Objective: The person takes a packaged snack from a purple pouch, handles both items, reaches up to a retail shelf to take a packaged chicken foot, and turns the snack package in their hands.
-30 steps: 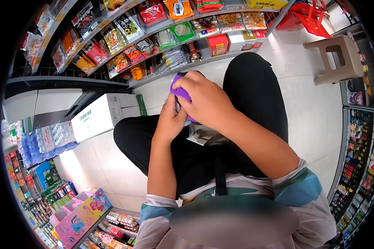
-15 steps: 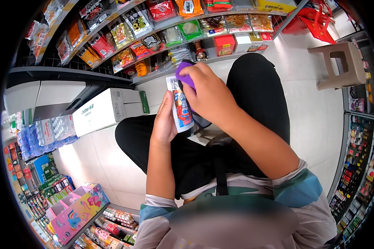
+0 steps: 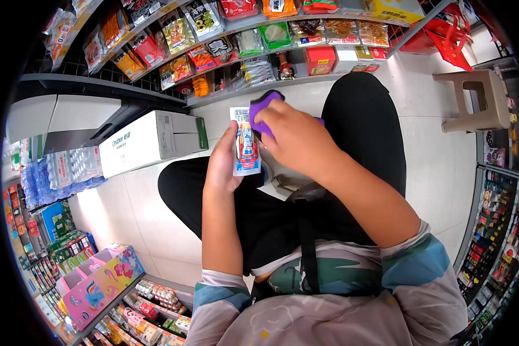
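Observation:
My left hand [image 3: 221,160] is closed on a narrow white packet [image 3: 247,151] with blue and red print. Its thumb lies along the packet's left edge, and the printed face is turned up toward me. In my right hand [image 3: 297,137] is a bunched purple cloth [image 3: 264,106] with a dark edge, pinched between thumb and fingers. The cloth is at the packet's upper right edge; whether it touches the surface I cannot tell. Another purple bit of cloth shows beyond the right hand. Both hands are above my crossed legs.
Shelves of bagged snacks [image 3: 254,43] curve across the far side. A white carton [image 3: 137,144] stands on the floor at the left, with wrapped bottles [image 3: 69,173] nearby. At the right are a beige plastic stool [image 3: 478,101] and another shelf. A pink box [image 3: 101,285] sits lower left.
The right hand and cloth have shifted slightly right, uncovering more of the packet's front. The packet now stands straighter in the left hand, having been slanted before.

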